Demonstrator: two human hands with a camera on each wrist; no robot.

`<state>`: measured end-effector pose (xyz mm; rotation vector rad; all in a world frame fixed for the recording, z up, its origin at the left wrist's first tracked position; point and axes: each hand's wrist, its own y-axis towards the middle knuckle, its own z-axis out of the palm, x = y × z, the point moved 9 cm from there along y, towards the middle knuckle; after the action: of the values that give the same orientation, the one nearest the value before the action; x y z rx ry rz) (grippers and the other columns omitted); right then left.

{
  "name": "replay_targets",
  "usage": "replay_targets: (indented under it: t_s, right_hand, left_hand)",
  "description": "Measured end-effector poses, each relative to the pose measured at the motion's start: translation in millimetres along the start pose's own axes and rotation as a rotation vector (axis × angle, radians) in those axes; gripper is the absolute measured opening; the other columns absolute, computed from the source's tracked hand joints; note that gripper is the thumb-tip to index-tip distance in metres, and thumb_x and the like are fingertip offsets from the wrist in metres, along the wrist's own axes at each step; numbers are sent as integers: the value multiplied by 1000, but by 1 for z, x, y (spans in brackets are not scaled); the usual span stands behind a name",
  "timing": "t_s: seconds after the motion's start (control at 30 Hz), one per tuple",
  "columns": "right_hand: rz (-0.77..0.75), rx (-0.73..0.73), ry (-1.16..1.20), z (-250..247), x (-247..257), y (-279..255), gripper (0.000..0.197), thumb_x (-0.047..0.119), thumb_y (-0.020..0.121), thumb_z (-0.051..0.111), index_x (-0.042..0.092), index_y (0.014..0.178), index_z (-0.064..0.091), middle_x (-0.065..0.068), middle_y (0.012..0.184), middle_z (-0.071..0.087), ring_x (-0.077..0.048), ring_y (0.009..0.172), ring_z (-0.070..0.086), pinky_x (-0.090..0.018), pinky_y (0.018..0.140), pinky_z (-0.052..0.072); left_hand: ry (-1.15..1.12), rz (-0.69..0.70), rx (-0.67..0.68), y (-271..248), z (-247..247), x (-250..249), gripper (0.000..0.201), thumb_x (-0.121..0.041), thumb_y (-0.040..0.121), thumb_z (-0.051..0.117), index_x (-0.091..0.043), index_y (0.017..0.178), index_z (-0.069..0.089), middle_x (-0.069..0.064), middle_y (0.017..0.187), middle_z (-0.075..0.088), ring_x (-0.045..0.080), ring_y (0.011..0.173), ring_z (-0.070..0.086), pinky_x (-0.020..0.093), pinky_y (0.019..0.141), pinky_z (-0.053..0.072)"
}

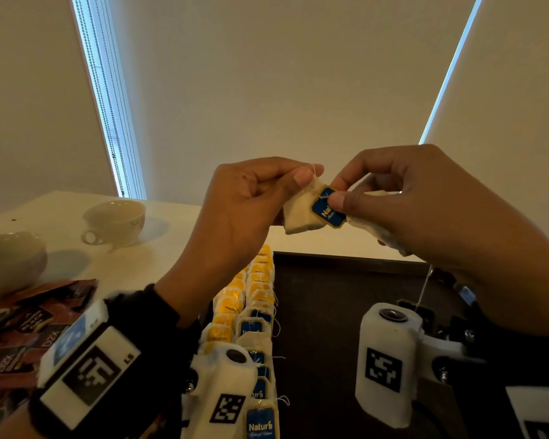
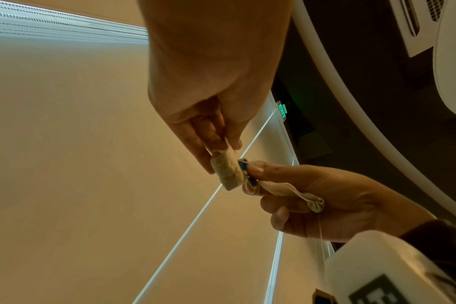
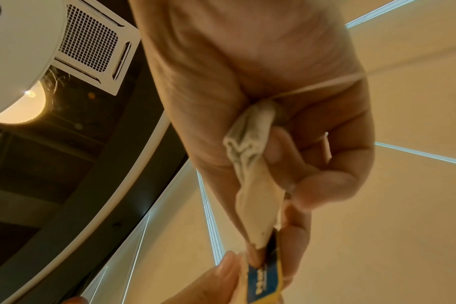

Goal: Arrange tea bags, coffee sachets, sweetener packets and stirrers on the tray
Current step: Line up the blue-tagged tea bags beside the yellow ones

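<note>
Both hands are raised above the dark tray (image 1: 336, 312). My left hand (image 1: 308, 178) pinches the top corner of a white tea bag (image 1: 298, 212) between thumb and forefinger. The thumb and forefinger of my right hand (image 1: 338, 194) pinch that bag's blue tag (image 1: 327, 209), while its other fingers grip a second, crumpled tea bag (image 1: 382, 237) against the palm. The left wrist view shows the pinched tea bag (image 2: 228, 171) and the crumpled tea bag (image 2: 294, 191). In the right wrist view the crumpled tea bag (image 3: 255, 181) lies in the palm, the blue tag (image 3: 265, 281) below.
Two rows of tea bags with yellow tags (image 1: 229, 307) and blue tags (image 1: 260, 324) fill the tray's left side. Brown coffee sachets (image 1: 29, 327) are piled at the left. Two pale cups (image 1: 114, 221) (image 1: 10, 261) stand on the white table (image 1: 178, 236). A thin string (image 1: 423, 289) hangs below my right hand.
</note>
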<state>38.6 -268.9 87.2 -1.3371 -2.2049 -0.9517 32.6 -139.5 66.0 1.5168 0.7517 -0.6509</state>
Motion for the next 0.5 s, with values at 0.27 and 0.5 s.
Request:
replay_targets:
  t_s: [0.27,0.5]
  right_hand:
    - [15,-43,29,1,-1,1,4,32,82,66,28,80,67,7,66,62,-2,51,54,-19,51,35]
    - [132,-82,229,8,-8,1,13,28,83,67,23,72,62,5,75,61,-5,49,51,-10,34,36]
  left_hand:
    - [-47,-5,5,-1,2,0,17,-15,90,53,-24,95,66,-16,88,70,5,81,70,15,60,53]
    - [-104,-12,-64,-3,-3,3,17,-17,90,53,-24,98,66,-12,92,72,10,84,71,19,64,55]
